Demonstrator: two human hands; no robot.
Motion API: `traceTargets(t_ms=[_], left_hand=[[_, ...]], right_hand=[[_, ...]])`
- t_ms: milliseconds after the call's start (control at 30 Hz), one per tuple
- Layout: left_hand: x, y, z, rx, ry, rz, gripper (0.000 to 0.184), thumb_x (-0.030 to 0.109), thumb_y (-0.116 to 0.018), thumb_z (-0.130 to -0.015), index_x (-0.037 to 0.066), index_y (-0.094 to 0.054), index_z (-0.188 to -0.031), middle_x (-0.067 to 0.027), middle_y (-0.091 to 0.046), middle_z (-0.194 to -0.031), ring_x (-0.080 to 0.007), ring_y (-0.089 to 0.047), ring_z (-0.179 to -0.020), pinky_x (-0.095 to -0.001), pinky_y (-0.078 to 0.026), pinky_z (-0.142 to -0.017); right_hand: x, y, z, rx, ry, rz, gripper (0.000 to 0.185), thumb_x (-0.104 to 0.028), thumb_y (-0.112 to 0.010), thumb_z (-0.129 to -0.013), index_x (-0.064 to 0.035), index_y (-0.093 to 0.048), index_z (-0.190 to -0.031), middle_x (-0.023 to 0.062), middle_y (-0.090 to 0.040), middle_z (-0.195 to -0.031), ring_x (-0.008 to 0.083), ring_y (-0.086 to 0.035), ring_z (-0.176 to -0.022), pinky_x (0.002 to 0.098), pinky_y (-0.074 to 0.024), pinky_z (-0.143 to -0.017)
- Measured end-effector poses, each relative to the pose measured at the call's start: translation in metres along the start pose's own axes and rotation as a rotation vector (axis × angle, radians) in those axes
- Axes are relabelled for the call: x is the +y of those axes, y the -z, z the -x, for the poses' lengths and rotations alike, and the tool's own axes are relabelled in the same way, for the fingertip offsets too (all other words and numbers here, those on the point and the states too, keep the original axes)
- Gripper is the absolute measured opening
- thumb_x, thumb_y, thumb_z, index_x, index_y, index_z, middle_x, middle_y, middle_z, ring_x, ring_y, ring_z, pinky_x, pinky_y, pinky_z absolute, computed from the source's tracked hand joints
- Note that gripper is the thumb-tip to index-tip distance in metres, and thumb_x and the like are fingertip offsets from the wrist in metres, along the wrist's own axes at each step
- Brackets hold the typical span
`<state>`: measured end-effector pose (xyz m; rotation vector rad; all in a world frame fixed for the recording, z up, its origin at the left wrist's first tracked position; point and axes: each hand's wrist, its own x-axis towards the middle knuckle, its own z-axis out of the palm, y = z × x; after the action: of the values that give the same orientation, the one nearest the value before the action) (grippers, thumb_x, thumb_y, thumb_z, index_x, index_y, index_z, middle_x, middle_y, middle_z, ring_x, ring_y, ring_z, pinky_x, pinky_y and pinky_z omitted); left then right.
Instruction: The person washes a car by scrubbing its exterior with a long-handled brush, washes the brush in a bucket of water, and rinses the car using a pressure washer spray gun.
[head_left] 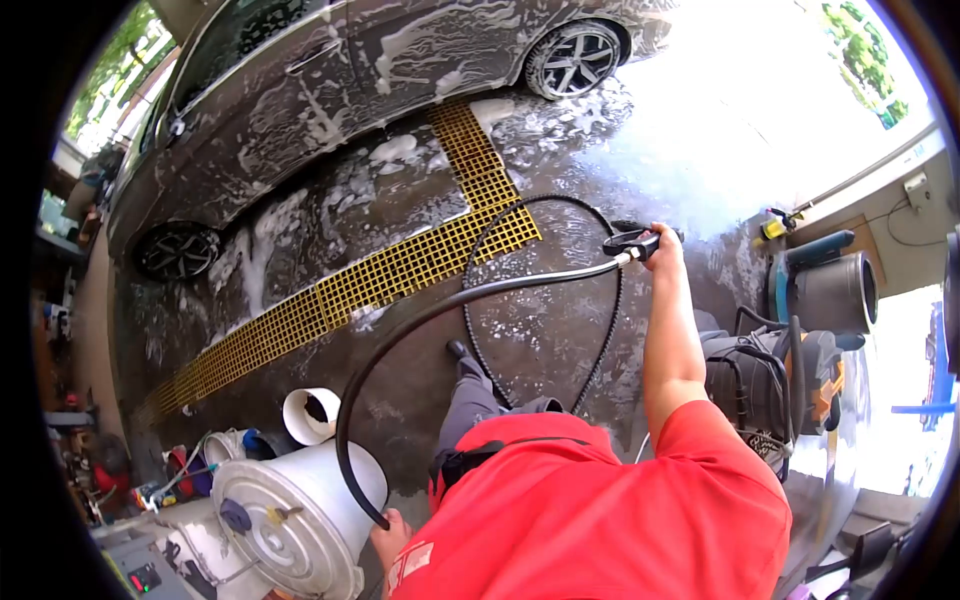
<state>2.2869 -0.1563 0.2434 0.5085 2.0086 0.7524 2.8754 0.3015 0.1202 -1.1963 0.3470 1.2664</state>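
My right hand [665, 252] is stretched forward and closed around the grip of a black spray gun [627, 243]. A thick black hose [440, 305] runs from the gun's metal fitting in a wide arc to the left and down. At its lower end my left hand [394, 535] is closed on the hose beside my hip; part of that hand is cut off from view by my red shirt. Beyond the gun stands a dark car [330, 110] streaked with white foam, its rear wheel [573, 60] also foamy.
Yellow floor grating [390, 265] crosses the wet floor. The hose loops [612, 350] near my feet. A large white lidded barrel [300, 510] stands at my left, by a white bucket [311, 415]. Grey machines [750, 390] and a dark drum [840, 292] are on the right.
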Motion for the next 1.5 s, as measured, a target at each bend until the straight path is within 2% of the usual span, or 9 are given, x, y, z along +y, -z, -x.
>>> traceTargets(t_ms=[233, 300, 400, 600, 733, 867, 1067, 1200, 1500], left_hand=[[0.231, -0.101, -0.113, -0.334, -0.140, 0.435, 0.033, 0.025, -0.056, -0.098, 0.005, -0.045, -0.074, 0.0005, -0.039, -0.053, -0.0099, -0.039, -0.044, -0.0276, -0.036, -0.044], [0.303, -0.124, -0.148, -0.420, -0.311, 0.456, 0.040, 0.034, -0.064, -0.093, 0.007, -0.045, -0.072, 0.0017, -0.040, -0.052, -0.0089, -0.040, -0.043, -0.0259, -0.034, -0.042], [0.410, -0.161, -0.207, -0.380, -0.623, 0.280, 0.050, 0.050, -0.071, -0.084, 0.009, -0.046, -0.069, 0.0031, -0.042, -0.051, -0.0069, -0.042, -0.042, -0.0233, -0.029, -0.040], [0.632, -0.243, -0.227, -0.258, -1.235, 0.063, 0.045, 0.045, -0.074, -0.082, 0.008, -0.050, -0.073, 0.0052, -0.041, -0.055, -0.0044, -0.038, -0.046, -0.0214, -0.027, -0.043], [0.713, -0.291, -0.220, -0.330, -1.335, -0.133, 0.040, 0.037, -0.074, -0.085, 0.006, -0.052, -0.074, 0.0094, -0.037, -0.065, -0.0020, -0.033, -0.059, -0.0203, -0.025, -0.051], [0.721, -0.362, -0.264, -0.169, -1.414, -0.477, 0.041, 0.024, -0.076, -0.085, 0.001, -0.045, -0.069, 0.0044, -0.031, -0.059, -0.0055, -0.028, -0.058, -0.0262, -0.024, -0.048], [0.577, -0.429, -0.335, -0.127, -0.687, -0.619, 0.037, 0.027, -0.073, -0.087, 0.000, -0.053, -0.071, 0.0008, -0.042, -0.058, -0.0070, -0.036, -0.058, -0.0290, -0.033, -0.049], [0.496, -0.471, -0.296, -0.198, -0.523, -0.649, 0.037, 0.026, -0.072, -0.086, -0.001, -0.054, -0.068, 0.0003, -0.042, -0.054, -0.0077, -0.036, -0.054, -0.0311, -0.032, -0.048], [0.557, -0.478, -0.304, -0.136, -0.671, -0.666, 0.030, 0.011, -0.070, -0.085, 0.002, -0.049, -0.065, 0.0057, -0.040, -0.060, -0.0043, -0.035, -0.057, -0.0255, -0.029, -0.048]], right_hand=[[-0.119, 0.017, -0.053, 0.211, 0.119, -0.038, 0.029, -0.030, -0.056, -0.089, -0.0073, -0.052, -0.107, 0.0116, -0.065, -0.097, 0.0306, -0.065, -0.080, 0.0478, -0.0566, -0.067], [-0.137, 0.023, -0.040, 0.227, 0.100, -0.224, 0.016, -0.024, -0.056, -0.088, -0.0088, -0.056, -0.093, 0.0066, -0.065, -0.081, 0.0271, -0.066, -0.070, 0.0417, -0.0574, -0.061], [-0.167, 0.060, -0.066, 0.314, 0.106, -0.389, 0.024, -0.024, -0.055, -0.087, -0.0055, -0.056, -0.103, 0.0113, -0.067, -0.093, 0.0317, -0.067, -0.082, 0.0453, -0.0570, -0.073], [-0.174, 0.102, -0.080, 0.408, 0.243, -0.520, 0.037, -0.025, -0.057, -0.087, -0.0040, -0.053, -0.117, 0.0161, -0.064, -0.111, 0.0373, -0.063, -0.099, 0.0510, -0.0493, -0.093], [-0.185, 0.097, -0.104, 0.453, 0.189, -0.460, 0.025, -0.025, -0.058, -0.086, -0.0037, -0.058, -0.100, 0.0121, -0.066, -0.095, 0.0313, -0.066, -0.082, 0.0457, -0.0548, -0.076], [-0.222, 0.083, -0.160, 0.378, 0.154, -0.148, 0.020, -0.020, -0.060, -0.087, -0.0083, -0.053, -0.073, 0.0024, -0.055, -0.061, 0.0166, -0.054, -0.052, 0.0298, -0.0484, -0.051], [-0.303, 0.079, -0.256, 0.544, 0.054, 0.010, 0.035, -0.034, -0.064, -0.090, -0.0141, -0.050, -0.066, -0.0012, -0.050, -0.054, 0.0141, -0.047, -0.045, 0.0268, -0.0400, -0.046], [-0.340, 0.075, -0.282, 0.625, -0.062, 0.482, 0.034, -0.038, -0.066, -0.088, -0.0150, -0.053, -0.067, -0.0018, -0.050, -0.053, 0.0137, -0.047, -0.045, 0.0255, -0.0395, -0.045], [-0.377, 0.090, -0.288, 0.172, -0.196, 0.162, 0.021, -0.028, -0.061, -0.091, -0.0107, -0.057, -0.080, -0.0012, -0.054, -0.063, 0.0118, -0.051, -0.052, 0.0271, -0.0448, -0.049]])
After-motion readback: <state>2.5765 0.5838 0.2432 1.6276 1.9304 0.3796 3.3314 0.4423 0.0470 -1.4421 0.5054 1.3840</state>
